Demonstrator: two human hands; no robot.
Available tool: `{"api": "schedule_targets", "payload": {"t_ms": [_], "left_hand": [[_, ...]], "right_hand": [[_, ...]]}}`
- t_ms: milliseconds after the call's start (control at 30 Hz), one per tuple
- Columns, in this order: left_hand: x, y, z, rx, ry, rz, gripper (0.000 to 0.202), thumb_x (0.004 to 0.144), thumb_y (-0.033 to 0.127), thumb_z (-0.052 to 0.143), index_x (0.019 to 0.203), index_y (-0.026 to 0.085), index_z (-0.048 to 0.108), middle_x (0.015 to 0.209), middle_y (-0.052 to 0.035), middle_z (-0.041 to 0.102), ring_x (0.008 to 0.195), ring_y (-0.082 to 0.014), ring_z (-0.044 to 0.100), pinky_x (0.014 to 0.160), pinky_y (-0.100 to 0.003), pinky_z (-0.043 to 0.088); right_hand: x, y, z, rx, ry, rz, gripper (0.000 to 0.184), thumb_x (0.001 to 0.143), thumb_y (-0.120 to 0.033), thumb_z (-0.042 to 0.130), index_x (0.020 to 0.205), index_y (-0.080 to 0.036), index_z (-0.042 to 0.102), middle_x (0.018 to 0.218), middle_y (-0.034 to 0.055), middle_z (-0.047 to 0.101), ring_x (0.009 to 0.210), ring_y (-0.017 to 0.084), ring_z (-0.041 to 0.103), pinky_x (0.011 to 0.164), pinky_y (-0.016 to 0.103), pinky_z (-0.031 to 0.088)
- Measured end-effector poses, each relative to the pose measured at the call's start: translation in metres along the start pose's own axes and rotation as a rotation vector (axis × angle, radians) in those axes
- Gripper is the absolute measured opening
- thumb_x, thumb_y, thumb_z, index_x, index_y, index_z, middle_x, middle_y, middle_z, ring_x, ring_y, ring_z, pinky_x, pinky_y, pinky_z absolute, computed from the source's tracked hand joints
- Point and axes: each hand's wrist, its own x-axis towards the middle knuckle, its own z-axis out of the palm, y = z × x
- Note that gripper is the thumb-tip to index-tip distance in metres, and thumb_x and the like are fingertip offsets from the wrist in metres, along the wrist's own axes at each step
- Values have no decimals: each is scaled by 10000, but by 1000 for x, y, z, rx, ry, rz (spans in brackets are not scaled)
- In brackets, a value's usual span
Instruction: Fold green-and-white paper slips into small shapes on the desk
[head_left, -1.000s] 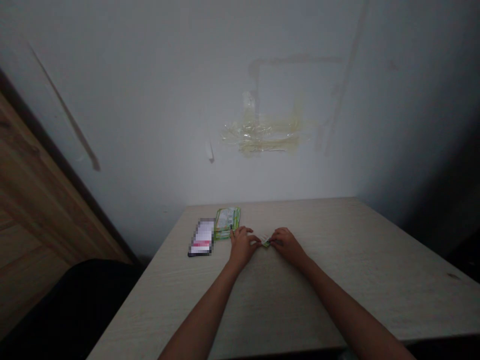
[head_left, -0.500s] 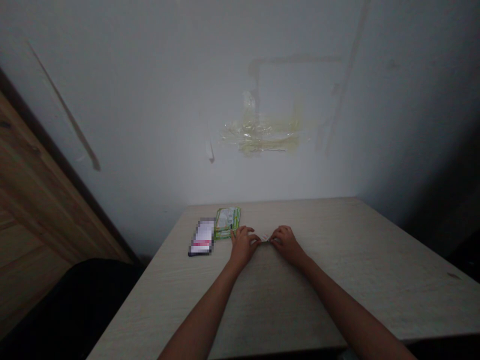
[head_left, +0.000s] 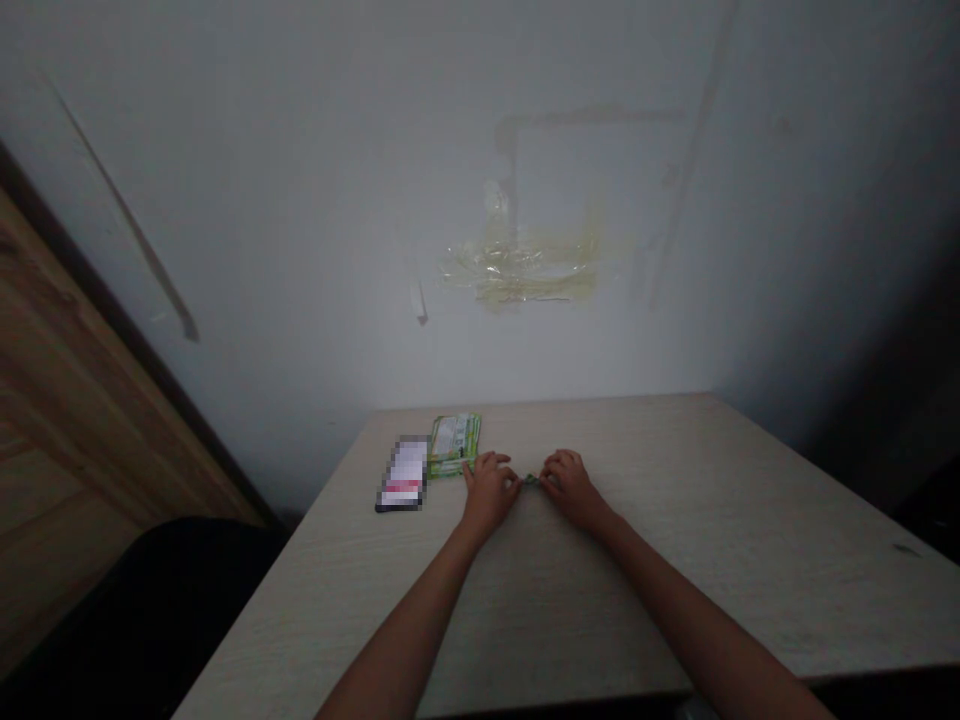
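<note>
Both my hands rest on a pale wooden table (head_left: 675, 560), fingertips almost meeting. My left hand (head_left: 487, 490) and my right hand (head_left: 570, 485) each pinch one end of a small green piece (head_left: 531, 480) that lies between them; it is too small to name. A green-and-white packet (head_left: 454, 443) lies just behind my left hand. A phone with a blurred screen (head_left: 406, 472) lies flat to the left of the packet.
A white wall (head_left: 300, 200) with old tape residue (head_left: 525, 265) rises right behind the table. A wooden panel (head_left: 60, 420) stands at the left. A dark shape (head_left: 150, 600) sits low at the table's left edge.
My hands have drawn slightly closer together, and the small green piece between them looks smaller and more covered than a second ago. The packet and phone have not moved.
</note>
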Motion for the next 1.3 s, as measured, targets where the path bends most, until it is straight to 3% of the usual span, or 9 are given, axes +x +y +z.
{"api": "schedule_targets", "payload": {"t_ms": [400,567,1133,1300], "left_hand": [[0,-3,1,-54,-9,-17,112,823,351,639,814,274,721,1290,-14,581,1320,-276,353,1104,-654,69],[0,-1,2,-36,28,4,174,796,438,664,769,278,725,1279,-9,588,1322,-290,347,1095,-673,39],[6,3,9,-10,57,-105,204,766,452,687,719,257,725,1294,-31,573,1298,-295,385,1087,-696,50],[6,3,8,6,67,-112,179,756,444,700,779,267,720,1310,-38,552,1293,-285,394,1093,-685,49]], "right_hand": [[1,5,7,-33,13,52,147,869,-327,612,839,-195,670,978,94,598,1042,245,481,949,412,396],[1,7,11,-52,20,74,167,871,-334,605,829,-191,680,1008,103,600,1048,247,488,938,409,399],[7,0,10,-123,-75,193,237,864,-377,615,826,-159,699,1075,122,606,1098,242,481,947,353,367],[8,0,11,-132,-86,206,259,868,-397,605,812,-160,696,1091,126,595,1113,246,477,946,357,362]]}}
